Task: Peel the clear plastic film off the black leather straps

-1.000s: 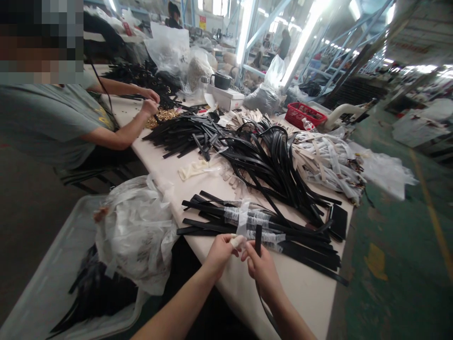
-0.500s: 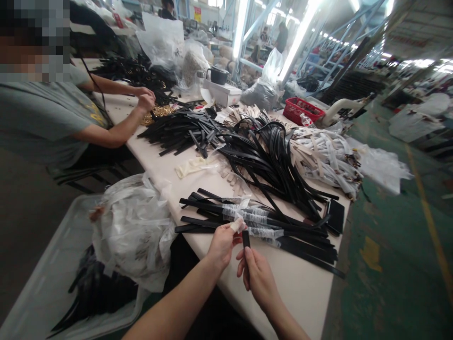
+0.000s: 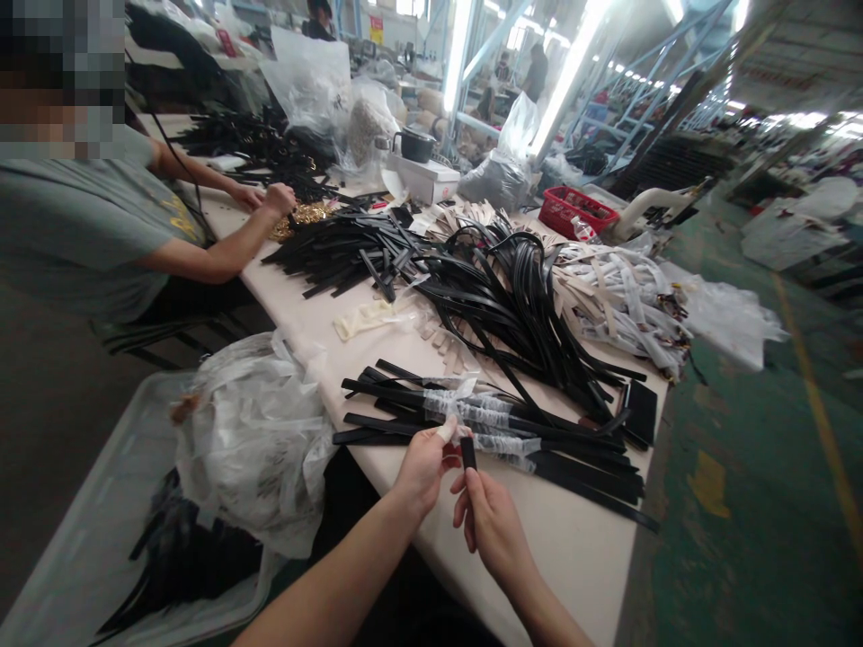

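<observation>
Head view: our right hand [image 3: 492, 517] pinches a strap [image 3: 467, 452], its end pointing away from us — the tip just beside our left hand [image 3: 420, 467], whose grip we cannot tell.

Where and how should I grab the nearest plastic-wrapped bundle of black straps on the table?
Probably best to grip the bundle around its plastic wrap, coming from above on your near side. It lies flat, with bare strap ends reaching past the wrap, so the middle should hold together better.
</observation>
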`<state>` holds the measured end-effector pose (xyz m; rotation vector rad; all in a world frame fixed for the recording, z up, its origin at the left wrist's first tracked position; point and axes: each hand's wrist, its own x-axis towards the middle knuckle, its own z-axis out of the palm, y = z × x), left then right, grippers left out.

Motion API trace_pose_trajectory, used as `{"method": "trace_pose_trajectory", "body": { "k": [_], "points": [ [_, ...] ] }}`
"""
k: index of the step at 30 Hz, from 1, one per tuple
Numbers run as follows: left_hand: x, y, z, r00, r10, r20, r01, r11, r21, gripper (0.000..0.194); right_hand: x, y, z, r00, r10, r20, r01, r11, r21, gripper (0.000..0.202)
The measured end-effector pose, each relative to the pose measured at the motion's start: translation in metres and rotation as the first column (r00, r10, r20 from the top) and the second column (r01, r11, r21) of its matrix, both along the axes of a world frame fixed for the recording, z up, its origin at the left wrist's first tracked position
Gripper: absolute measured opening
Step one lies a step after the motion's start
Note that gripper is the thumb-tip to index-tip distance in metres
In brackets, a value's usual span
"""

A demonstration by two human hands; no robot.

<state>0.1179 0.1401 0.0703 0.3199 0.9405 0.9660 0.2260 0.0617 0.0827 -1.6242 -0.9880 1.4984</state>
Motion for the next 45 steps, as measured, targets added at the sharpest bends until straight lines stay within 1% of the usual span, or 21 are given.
{"method": "trace_pose_trajectory", "body": {
  "k": [2,5,10,12,14,16,18,20,22,23,24,26,28,30,32,35,36,38,41,43,45],
  "points": [
    [0.0,0.001,0.001,1.0,-0.012,-0.013,0.012,1.0,0.007,0.052,0.0,0.0,0.0,1.0,0.003,-0.001,-0.003,1.0,-0.013,0.057],
    [0.002,-0.002,0.004,0.994,-0.045,-0.095,0.049,0.998,0.043,0.051,-0.001,0.0,-0.003,0.999,0.033,-0.007,-0.034,0.999,-0.038,0.058],
    [0.003,-0.014,0.001,0.962,-0.202,-0.182,0.224,0.968,0.109,0.047,0.004,0.007,-0.007,0.995,0.083,-0.051,-0.085,0.995,-0.044,0.062],
    [-0.002,-0.014,0.002,0.955,-0.228,-0.188,0.252,0.961,0.117,0.046,0.008,0.009,-0.004,0.989,0.088,-0.115,-0.093,0.995,-0.038,0.063],
    [-0.01,-0.011,0.005,0.969,-0.152,-0.194,0.179,0.975,0.129,0.044,0.011,0.008,0.001,0.982,0.117,-0.148,-0.123,0.992,-0.03,0.062],
    [-0.018,-0.008,0.009,0.974,-0.014,-0.225,0.048,0.987,0.151,0.041,0.011,0.004,0.005,0.982,0.151,-0.11,-0.155,0.988,-0.02,0.061],
    [-0.021,-0.014,0.013,0.952,0.1,-0.29,-0.054,0.985,0.162,0.04,0.007,0.001,0.007,0.986,0.161,-0.053,-0.161,0.987,-0.009,0.06],
    [-0.021,-0.029,0.014,0.945,0.081,-0.317,-0.041,0.991,0.129,0.042,0.0,0.0,0.007,0.988,0.154,-0.031,-0.154,0.988,0.003,0.06],
    [-0.02,-0.046,0.014,0.964,-0.027,-0.264,0.047,0.997,0.069,0.046,-0.005,0.002,0.008,0.985,0.168,-0.049,-0.167,0.986,0.012,0.059],
    [-0.022,-0.052,0.014,0.969,-0.059,-0.241,0.073,0.996,0.053,0.047,-0.007,0.002,0.008,0.98,0.186,-0.069,-0.185,0.983,0.01,0.059],
    [-0.025,-0.056,0.015,0.969,-0.051,-0.241,0.064,0.997,0.049,0.046,-0.009,0.002,0.009,0.973,0.21,-0.09,-0.211,0.977,0.002,0.059],
    [-0.039,-0.056,0.019,0.945,0.08,-0.318,-0.06,0.996,0.072,0.042,-0.011,-0.002,0.01,0.958,0.264,-0.113,-0.268,0.963,-0.022,0.059],
    [-0.053,-0.052,0.024,0.884,0.248,-0.397,-0.219,0.969,0.117,0.039,-0.012,-0.009,0.01,0.945,0.309,-0.109,-0.315,0.948,-0.043,0.059],
    [-0.061,-0.053,0.028,0.847,0.329,-0.417,-0.3,0.944,0.136,0.039,-0.015,-0.014,0.009,0.934,0.343,-0.102,-0.349,0.936,-0.053,0.058],
    [-0.057,-0.063,0.027,0.87,0.285,-0.402,-0.263,0.958,0.111,0.041,-0.019,-0.015,0.008,0.928,0.357,-0.112,-0.363,0.931,-0.042,0.058],
    [-0.039,-0.082,0.016,0.93,0.113,-0.349,-0.104,0.994,0.045,0.047,-0.019,-0.01,0.005,0.921,0.362,-0.143,-0.366,0.931,-0.002,0.058],
    [-0.034,-0.085,0.012,0.936,0.09,-0.34,-0.081,0.996,0.041,0.047,-0.017,-0.009,0.003,0.918,0.365,-0.157,-0.37,0.929,-0.001,0.057],
    [-0.029,-0.081,0.006,0.943,0.121,-0.31,-0.113,0.993,0.043,0.045,-0.009,-0.009,-0.004,0.911,0.367,-0.187,-0.378,0.926,-0.025,0.058],
    [-0.027,-0.062,0.003,0.979,0.151,-0.138,-0.156,0.987,-0.032,0.045,0.004,-0.017,-0.015,0.918,0.334,-0.214,-0.361,0.928,-0.098,0.061],
    [-0.02,-0.053,0.005,0.994,0.103,-0.029,-0.104,0.993,-0.058,0.047,0.009,-0.021,-0.018,0.928,0.305,-0.215,-0.335,0.934,-0.121,0.064],
    [-0.007,-0.054,0.007,0.998,0.054,-0.036,-0.055,0.998,-0.03,0.047,0.01,-0.021,-0.014,0.939,0.276,-0.207,-0.299,0.95,-0.092,0.064]
  ]
}}
